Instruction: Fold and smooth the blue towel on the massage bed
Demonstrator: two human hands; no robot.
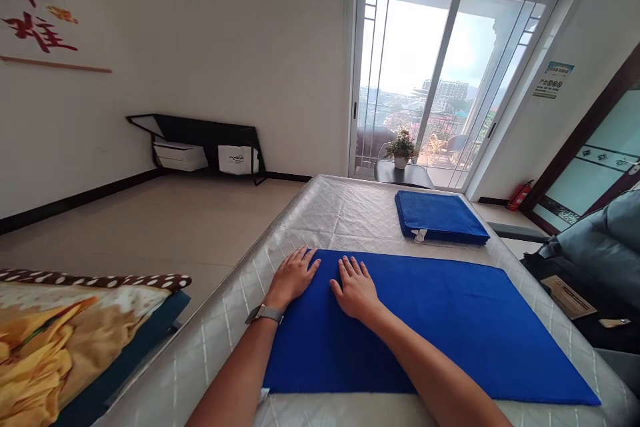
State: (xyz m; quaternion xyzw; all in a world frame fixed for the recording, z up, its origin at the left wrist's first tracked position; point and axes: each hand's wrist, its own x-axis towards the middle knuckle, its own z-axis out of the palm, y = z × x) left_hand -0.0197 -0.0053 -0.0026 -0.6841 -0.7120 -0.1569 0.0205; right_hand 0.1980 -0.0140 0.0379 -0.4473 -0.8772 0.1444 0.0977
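Observation:
A blue cloth (440,320) lies spread flat on a pale quilted mattress (320,213). At the cloth's far left corner rests my left hand (293,275), palm down with its fingers stretched out, partly over the edge; a watch circles that wrist. My right hand (357,288) presses flat on the cloth a little to the right, fingers apart. Neither hand grips anything. Beyond the cloth sits a stack of folded blue cloths (440,212) with a white tag at its near edge. Another small white tag shows by the spread cloth's near left corner.
Left of the mattress is a patterned blanket (100,327). A black rack (205,130) with white boxes stands against the wall. A potted plant (401,147) sits on a chair (403,175) before the glass doors. At right are a grey padded seat (605,247) and a fire extinguisher (521,195).

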